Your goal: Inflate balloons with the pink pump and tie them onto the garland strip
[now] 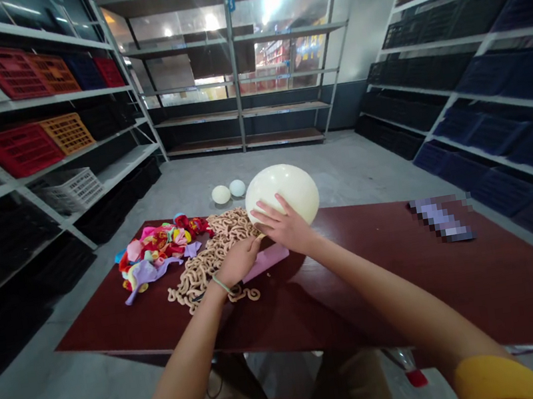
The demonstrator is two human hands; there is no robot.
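1. Large pale balloon (pixel 294 181): one, inflated, above the far edge of the table (pixel 390 274), near its middle.
2. My left hand (pixel 237 263): thumb and fingers pinching the balloon's neck, presumably to hold air in.
3. My right hand (pixel 287 226): fingers spread against the balloon's side, likely steadying something so light and round.
4. Tan curled pieces (pixel 198 264): heaped on the table's left half, within easy left-hand reach, I judge.
5. Colourful limp pile (pixel 156 254): at the table's left end, beside the curls, seemingly sorted apart.
6. Pink long object (pixel 272 259): on the table, below my hands; purpose unclear.
7. Two smaller pale balloons (pixel 221 194): beyond the table, on the floor.
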